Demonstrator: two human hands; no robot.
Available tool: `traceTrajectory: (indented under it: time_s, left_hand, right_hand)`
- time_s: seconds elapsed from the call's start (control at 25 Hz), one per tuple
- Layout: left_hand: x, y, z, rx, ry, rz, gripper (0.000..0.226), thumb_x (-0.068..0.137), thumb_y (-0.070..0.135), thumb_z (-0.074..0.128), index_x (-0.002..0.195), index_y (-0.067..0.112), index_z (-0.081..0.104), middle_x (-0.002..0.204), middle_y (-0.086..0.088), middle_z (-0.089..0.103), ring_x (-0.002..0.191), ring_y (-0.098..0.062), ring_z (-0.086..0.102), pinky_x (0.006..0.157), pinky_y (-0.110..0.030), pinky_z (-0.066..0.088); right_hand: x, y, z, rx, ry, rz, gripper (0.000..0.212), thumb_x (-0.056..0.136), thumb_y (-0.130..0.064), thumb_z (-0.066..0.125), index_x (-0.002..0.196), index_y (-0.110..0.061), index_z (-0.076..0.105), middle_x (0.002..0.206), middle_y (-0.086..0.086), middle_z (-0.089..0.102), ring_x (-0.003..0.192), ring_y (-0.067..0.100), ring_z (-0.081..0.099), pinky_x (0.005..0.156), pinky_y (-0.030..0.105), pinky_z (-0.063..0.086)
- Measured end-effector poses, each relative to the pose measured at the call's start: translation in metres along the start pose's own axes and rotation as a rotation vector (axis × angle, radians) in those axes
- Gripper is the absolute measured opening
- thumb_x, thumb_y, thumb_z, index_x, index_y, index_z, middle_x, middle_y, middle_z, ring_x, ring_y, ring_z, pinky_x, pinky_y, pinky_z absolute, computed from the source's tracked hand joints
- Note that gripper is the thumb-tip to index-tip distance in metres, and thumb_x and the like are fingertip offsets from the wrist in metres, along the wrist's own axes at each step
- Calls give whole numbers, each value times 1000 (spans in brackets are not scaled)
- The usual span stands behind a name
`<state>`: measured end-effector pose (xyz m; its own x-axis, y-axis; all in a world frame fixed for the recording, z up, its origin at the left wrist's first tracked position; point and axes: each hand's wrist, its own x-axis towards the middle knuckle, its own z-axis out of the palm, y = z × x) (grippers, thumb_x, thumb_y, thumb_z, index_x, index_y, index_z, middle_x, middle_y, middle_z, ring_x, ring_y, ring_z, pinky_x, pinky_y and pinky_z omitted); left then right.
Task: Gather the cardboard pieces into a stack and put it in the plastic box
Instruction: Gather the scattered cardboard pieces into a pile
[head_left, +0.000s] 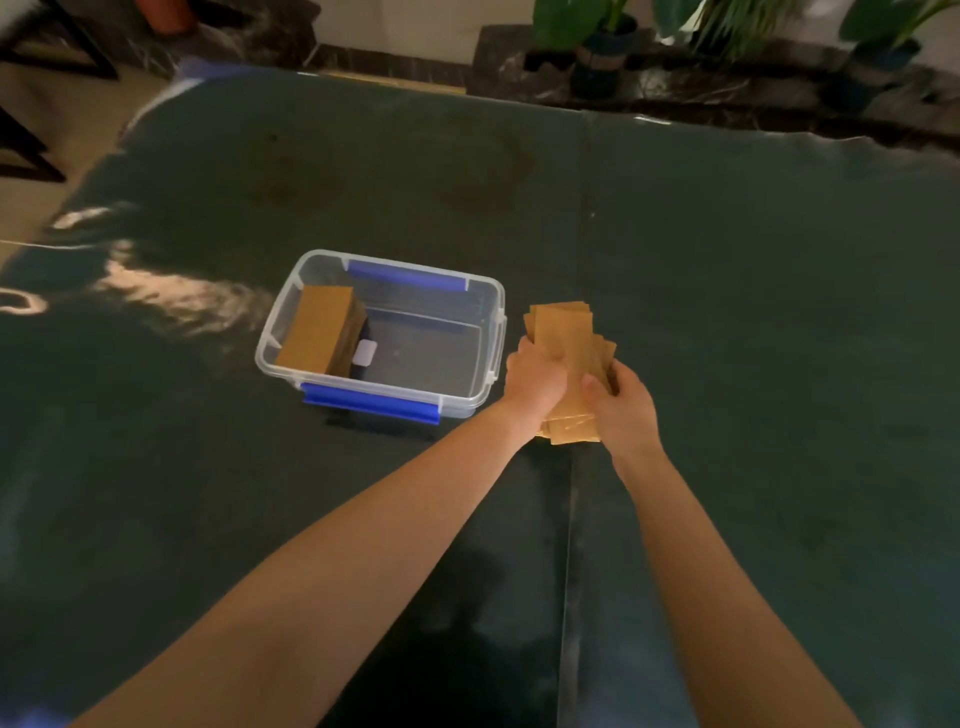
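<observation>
A loose stack of brown cardboard pieces (563, 332) is held just right of the clear plastic box (483, 358), its edges uneven and fanned. My left hand (535, 382) grips the stack's left side and my right hand (626, 408) grips its right side, thumb on top. The box has blue latches at its near and far sides. Inside it, at the left end, another neat stack of cardboard (322, 327) leans tilted against the wall. The box's right half shows its bare floor.
The dark green table (779, 312) has a seam running front to back under my hands. Potted plants (602, 41) stand on a dark ledge beyond the far edge. Chair legs show at the far left on the floor.
</observation>
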<state>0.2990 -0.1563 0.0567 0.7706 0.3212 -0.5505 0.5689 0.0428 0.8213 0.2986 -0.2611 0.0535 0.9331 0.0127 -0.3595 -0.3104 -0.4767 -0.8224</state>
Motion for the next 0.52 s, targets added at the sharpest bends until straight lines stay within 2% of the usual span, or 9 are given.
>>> traceTrajectory:
  time_s: [0.08, 0.12, 0.2, 0.24, 0.36, 0.44, 0.52]
  left_hand:
    - [17, -3, 9, 144, 47, -21, 53, 90, 19, 48, 139, 12, 27, 135, -16, 41, 117, -34, 46, 100, -49, 40]
    - [23, -6, 12, 208, 56, -33, 54, 90, 20, 47, 139, 12, 26, 136, -16, 39, 118, -34, 45, 100, -47, 40]
    - [31, -11, 15, 315, 70, -66, 55, 91, 21, 46, 140, 11, 24, 138, -17, 37, 120, -34, 43, 101, -45, 40]
    - [34, -13, 15, 365, 83, -69, 56, 91, 21, 46, 140, 10, 23, 139, -17, 37, 121, -35, 42, 101, -46, 40]
    - [38, -18, 17, 515, 105, -34, 55, 90, 24, 46, 139, 10, 24, 139, -16, 37, 124, -36, 37, 103, -47, 36]
    - [40, -20, 18, 535, 87, -59, 55, 90, 27, 46, 139, 12, 24, 137, -15, 39, 121, -34, 39, 98, -44, 37]
    - [39, -23, 18, 428, 69, -119, 60, 87, 29, 51, 139, 15, 23, 136, -14, 39, 118, -32, 41, 97, -43, 40]
  right_hand:
    - [19, 9, 4, -89, -20, 26, 37, 94, -22, 49, 127, -7, 51, 123, 11, 57, 106, 28, 57, 83, 36, 50]
    - [26, 15, 7, -137, -28, 43, 35, 94, -24, 48, 121, -4, 53, 117, 10, 56, 100, 27, 56, 73, 32, 49]
    - [34, 25, 12, -196, -42, 97, 32, 94, -28, 46, 110, -2, 54, 108, 10, 50, 90, 23, 48, 55, 24, 37]
    - [35, 29, 14, -193, -50, 124, 36, 94, -30, 46, 114, -1, 55, 110, 12, 52, 89, 23, 47, 54, 25, 36]
    - [35, 38, 16, -143, -61, 159, 44, 94, -34, 45, 125, -3, 53, 128, 18, 55, 96, 24, 53, 72, 31, 43]
    - [33, 38, 17, -126, -62, 156, 45, 95, -35, 43, 127, -5, 52, 129, 17, 54, 102, 27, 58, 80, 36, 49]
    - [30, 37, 17, -80, -72, 149, 42, 95, -33, 43, 125, -5, 53, 128, 16, 53, 101, 27, 58, 74, 33, 50]
